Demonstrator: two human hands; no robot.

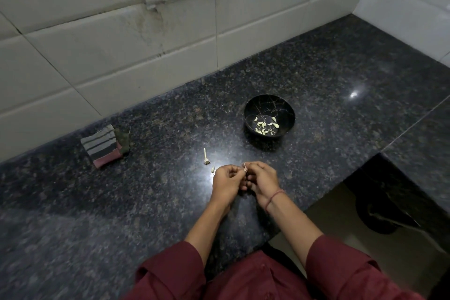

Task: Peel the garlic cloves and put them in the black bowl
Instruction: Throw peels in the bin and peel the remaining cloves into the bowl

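1. A folded cloth lies at the left of the bench.
2. Your left hand and right hand meet above the bench, fingers curled, pinching one garlic clove between them.
3. The black bowl, farther right, holds peeled cloves.

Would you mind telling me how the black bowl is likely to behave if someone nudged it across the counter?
The black bowl probably slides easily, since the counter looks polished and glossy. Holding only a few peeled cloves, it is likely light. Its wide, low shape suggests it would not tip.
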